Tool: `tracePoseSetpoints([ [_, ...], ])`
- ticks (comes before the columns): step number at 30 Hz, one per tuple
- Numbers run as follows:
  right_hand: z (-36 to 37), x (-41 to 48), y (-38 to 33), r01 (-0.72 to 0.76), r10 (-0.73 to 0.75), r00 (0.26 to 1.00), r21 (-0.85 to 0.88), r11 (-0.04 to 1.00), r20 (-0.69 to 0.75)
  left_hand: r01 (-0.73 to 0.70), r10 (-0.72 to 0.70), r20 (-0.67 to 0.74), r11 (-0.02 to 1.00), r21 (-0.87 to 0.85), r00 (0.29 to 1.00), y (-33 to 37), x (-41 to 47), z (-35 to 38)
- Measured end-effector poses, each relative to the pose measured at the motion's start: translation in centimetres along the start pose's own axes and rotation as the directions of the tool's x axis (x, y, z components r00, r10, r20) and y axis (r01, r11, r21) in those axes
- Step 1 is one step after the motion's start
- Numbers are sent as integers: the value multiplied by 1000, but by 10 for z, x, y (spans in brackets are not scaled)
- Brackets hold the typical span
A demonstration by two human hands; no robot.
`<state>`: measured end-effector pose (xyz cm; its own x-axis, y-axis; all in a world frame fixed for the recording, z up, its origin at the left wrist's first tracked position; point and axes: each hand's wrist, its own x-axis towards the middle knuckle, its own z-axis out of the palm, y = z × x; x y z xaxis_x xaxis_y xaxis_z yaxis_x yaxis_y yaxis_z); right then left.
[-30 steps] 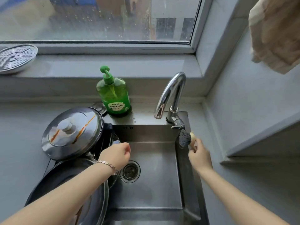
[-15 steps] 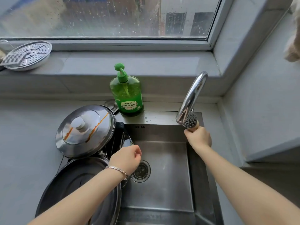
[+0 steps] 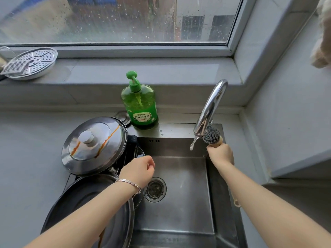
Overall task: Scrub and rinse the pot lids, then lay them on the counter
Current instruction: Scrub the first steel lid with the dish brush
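Observation:
A steel pot lid (image 3: 95,145) with a knob and orange streaks leans on the sink's left edge. A larger, darker lid (image 3: 86,212) lies below it, partly under my left forearm. My right hand (image 3: 221,154) grips the wooden handle of a dish brush (image 3: 211,135), whose dark bristles sit just under the faucet spout (image 3: 209,108). A thin stream of water (image 3: 193,144) falls from the spout. My left hand (image 3: 138,170) hovers over the sink's left side with fingers loosely curled, holding nothing.
The steel sink (image 3: 180,228) has a round drain (image 3: 155,189). A green soap bottle (image 3: 139,102) stands behind the sink. A perforated steamer plate (image 3: 30,62) lies on the window sill at far left. Grey counter (image 3: 26,158) runs on both sides.
My right hand lifted the brush from the sink's right side up to the faucet spout, and water now runs. My left hand has barely moved.

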<state>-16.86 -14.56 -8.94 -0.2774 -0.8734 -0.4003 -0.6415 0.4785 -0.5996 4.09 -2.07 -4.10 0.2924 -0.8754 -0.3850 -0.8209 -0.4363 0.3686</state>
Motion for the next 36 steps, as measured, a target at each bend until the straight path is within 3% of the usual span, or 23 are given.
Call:
tracePoseSetpoints([
  [4,-11,-36,1,155,-132,978,-141,978,162,12,-13,-19,1000,-29,1000,-3,0,-2],
  [7,-22,-79,3,325,-261,895,-127,937,362,35,-36,-16,998,-56,999,-6,-2,-4],
  [10,-28,-110,-1,464,-372,836,-158,871,404,58,-60,-20,993,-100,998,-9,-5,-7],
  [13,-28,-121,-3,503,-420,826,-155,851,375,65,-71,-31,986,-154,997,-11,-11,-10],
  [18,-33,-124,-3,480,-409,853,-180,859,324,58,-67,-50,985,-163,996,-15,-19,-13],
  [21,-37,-96,1,352,-265,922,-325,878,284,68,-76,-44,985,-159,996,-16,-19,-15],
  [25,-29,-42,-4,206,-125,964,-364,908,234,63,-72,-48,984,-168,996,-17,-14,-22],
  [31,-6,-5,-15,169,-97,972,-351,921,214,52,-64,-84,989,-141,994,-21,-5,-32],
  [36,2,-10,-38,215,-157,968,-323,922,196,43,-56,-98,991,-129,994,-24,2,-38],
])
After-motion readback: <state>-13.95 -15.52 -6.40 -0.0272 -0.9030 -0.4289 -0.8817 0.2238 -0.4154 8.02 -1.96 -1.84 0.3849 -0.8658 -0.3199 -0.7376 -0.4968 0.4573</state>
